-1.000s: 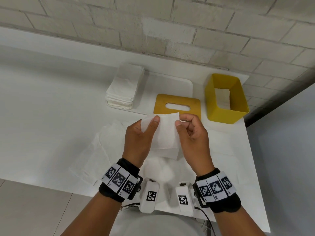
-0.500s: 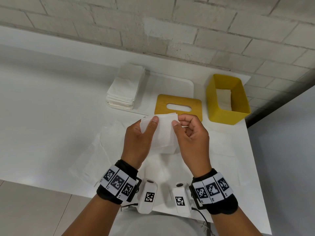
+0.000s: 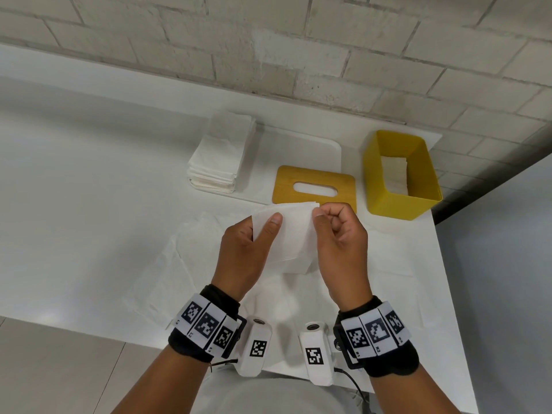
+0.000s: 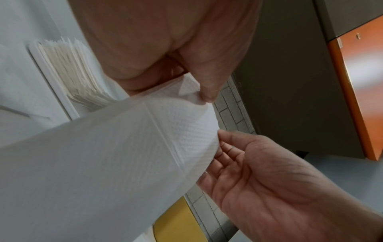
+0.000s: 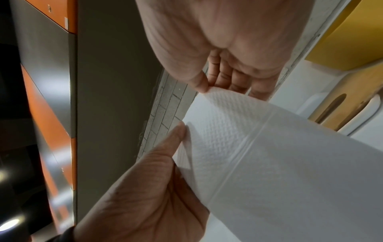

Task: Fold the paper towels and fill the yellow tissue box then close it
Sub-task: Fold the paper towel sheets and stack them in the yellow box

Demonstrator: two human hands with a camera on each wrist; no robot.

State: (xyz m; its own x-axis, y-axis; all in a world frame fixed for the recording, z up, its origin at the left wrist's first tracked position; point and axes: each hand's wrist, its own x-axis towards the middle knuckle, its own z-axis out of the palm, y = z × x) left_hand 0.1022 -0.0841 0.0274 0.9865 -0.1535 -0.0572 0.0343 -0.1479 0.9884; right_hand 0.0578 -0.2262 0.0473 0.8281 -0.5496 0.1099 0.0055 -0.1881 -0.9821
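Note:
I hold a folded white paper towel up over the table's front middle. My left hand pinches its top left part, thumb on the near face. My right hand pinches the top right corner with thumb and curled fingers. Both wrist views show the embossed paper towel with a crease line. The yellow tissue box stands open at the back right with folded towels inside. Its yellow lid, with an oval slot, lies flat just behind my hands.
A stack of folded towels rests on a white tray at the back. Loose unfolded towels lie spread on the white table under my hands. A brick wall runs behind; the table's right edge drops off beyond the box.
My hands have moved a little apart along the towel's top edge, and the right thumb has slid to the top right corner. The box, lid and stack have not moved.

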